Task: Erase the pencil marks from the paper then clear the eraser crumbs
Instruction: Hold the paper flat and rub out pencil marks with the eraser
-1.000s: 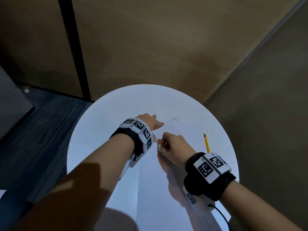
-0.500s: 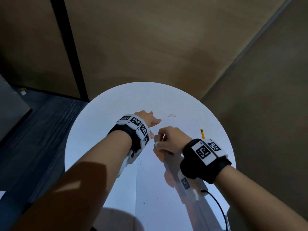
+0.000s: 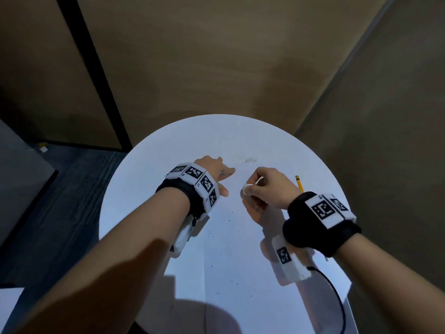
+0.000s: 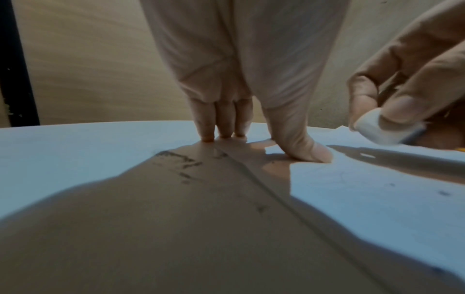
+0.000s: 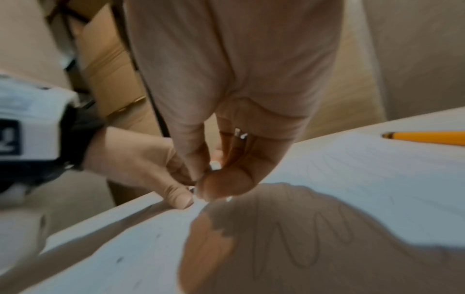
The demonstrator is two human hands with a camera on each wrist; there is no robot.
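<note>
Paper (image 3: 240, 249): on round table (image 3: 144, 189), crumbs (image 3: 231, 280) scattered. Your left hand (image 3: 212, 168) presses it with straight fingers; your right hand (image 3: 272, 189) pinches eraser (image 4: 380, 129).

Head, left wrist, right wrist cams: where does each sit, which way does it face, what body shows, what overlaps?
Head: worn high, looks down at the round table; both forearms show, left hand and right hand.
Left wrist: low, looks along the straight fingers pressing the paper.
Right wrist: looks along the fingers pinching the eraser.
Shared: all three show the eraser; head and right wrist show the pencil.
</note>
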